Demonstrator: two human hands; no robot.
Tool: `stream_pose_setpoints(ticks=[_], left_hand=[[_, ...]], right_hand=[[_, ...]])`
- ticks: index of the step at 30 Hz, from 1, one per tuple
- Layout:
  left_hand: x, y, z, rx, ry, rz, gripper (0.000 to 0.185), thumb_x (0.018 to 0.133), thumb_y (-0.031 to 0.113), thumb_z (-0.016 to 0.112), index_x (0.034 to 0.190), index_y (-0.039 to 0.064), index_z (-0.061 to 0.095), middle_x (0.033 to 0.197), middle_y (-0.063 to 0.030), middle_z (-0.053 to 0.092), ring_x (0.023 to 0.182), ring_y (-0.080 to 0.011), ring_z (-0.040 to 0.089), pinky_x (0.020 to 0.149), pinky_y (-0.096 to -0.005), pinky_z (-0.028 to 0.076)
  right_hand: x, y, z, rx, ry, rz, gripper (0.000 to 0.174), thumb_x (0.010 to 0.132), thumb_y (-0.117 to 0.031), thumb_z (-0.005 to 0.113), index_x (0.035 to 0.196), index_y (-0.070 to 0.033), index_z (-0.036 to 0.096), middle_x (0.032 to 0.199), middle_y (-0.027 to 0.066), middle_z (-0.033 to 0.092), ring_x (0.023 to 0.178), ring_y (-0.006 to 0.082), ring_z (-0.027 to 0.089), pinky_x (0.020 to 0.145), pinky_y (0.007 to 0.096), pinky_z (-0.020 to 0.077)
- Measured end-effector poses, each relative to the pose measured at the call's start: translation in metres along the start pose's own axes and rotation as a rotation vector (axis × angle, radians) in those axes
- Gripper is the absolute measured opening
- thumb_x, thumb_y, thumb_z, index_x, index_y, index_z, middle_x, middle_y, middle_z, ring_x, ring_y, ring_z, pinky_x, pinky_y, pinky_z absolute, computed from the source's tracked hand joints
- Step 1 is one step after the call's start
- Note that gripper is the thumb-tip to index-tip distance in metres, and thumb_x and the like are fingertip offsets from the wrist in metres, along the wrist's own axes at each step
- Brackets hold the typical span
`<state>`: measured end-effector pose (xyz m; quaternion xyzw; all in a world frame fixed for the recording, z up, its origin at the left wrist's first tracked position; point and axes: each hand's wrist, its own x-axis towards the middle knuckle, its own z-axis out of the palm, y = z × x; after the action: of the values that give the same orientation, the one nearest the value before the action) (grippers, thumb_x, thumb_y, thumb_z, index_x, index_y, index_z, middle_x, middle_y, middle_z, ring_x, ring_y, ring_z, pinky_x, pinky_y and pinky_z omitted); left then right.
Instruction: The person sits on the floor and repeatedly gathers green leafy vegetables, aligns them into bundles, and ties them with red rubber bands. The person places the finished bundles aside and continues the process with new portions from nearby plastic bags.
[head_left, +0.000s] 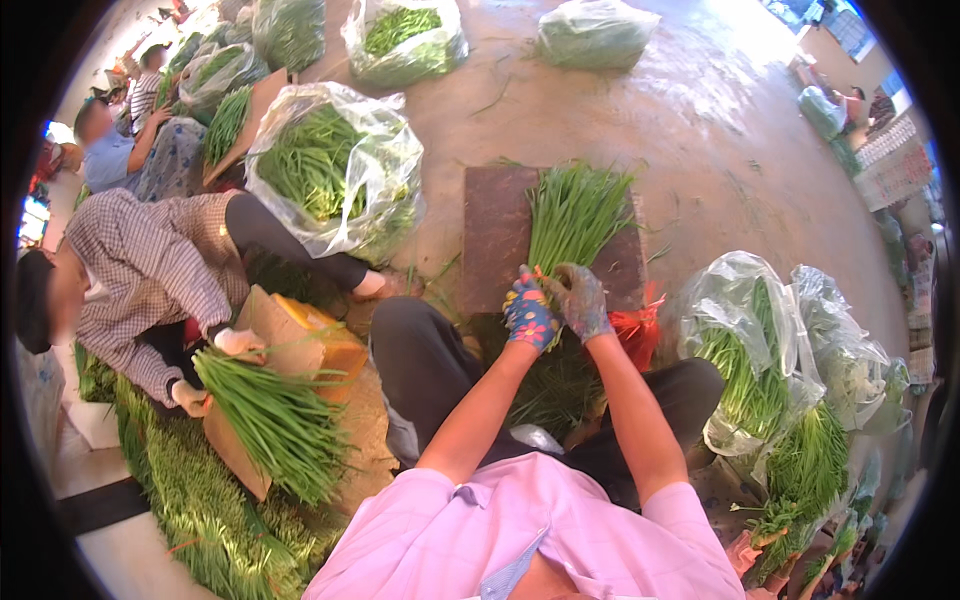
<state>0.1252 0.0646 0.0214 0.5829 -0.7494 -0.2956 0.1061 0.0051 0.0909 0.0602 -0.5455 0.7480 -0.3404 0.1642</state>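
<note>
A bundle of long green leaves, likely garlic chives (574, 210), lies across a dark brown board (499, 225) in front of me, leaf ends pointing away. My left hand (531, 315), in a blue flowered glove, grips the stem end of the bundle. My right hand (579, 300), in a greyish patterned glove, is curled at the same stems, its thumb and fingers at a thin orange tie (539, 273). The cut ends are largely hidden beneath both hands. Red plastic strips (636, 330) hang at the board's near right corner.
At my left a person (150, 270) in white gloves holds another chive bundle (274, 420) over a board. Heaped chives (202, 487) lie below it. Open plastic bags of chives stand ahead (330, 165) and at my right (750, 360). Other people sit at far left.
</note>
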Motion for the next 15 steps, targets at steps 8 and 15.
stream_pose_setpoints(ticks=[8,15], left_hand=[[-0.011,0.003,-0.015,-0.136,-0.076,-0.032,0.132,0.067,0.038,0.093,0.161,-0.003,0.011,0.152,-0.0288,0.043,0.133,-0.046,0.05,0.111,-0.0488,0.044],[-0.012,-0.022,-0.005,-0.202,-0.09,0.039,0.148,0.059,0.046,0.098,0.163,-0.001,0.003,0.157,-0.0293,0.036,0.138,-0.0454,0.047,0.111,-0.0486,0.045]], right_hand=[[-0.008,0.017,0.008,0.163,-0.049,0.072,0.019,0.09,-0.016,0.077,0.102,-0.001,0.076,0.085,0.0107,0.076,0.077,0.0185,0.072,0.071,0.0332,0.0551],[-0.049,0.005,-0.027,0.869,0.067,0.334,0.013,0.097,-0.009,0.072,0.103,0.002,0.072,0.089,0.0052,0.073,0.071,0.0122,0.069,0.068,0.0277,0.0591]])
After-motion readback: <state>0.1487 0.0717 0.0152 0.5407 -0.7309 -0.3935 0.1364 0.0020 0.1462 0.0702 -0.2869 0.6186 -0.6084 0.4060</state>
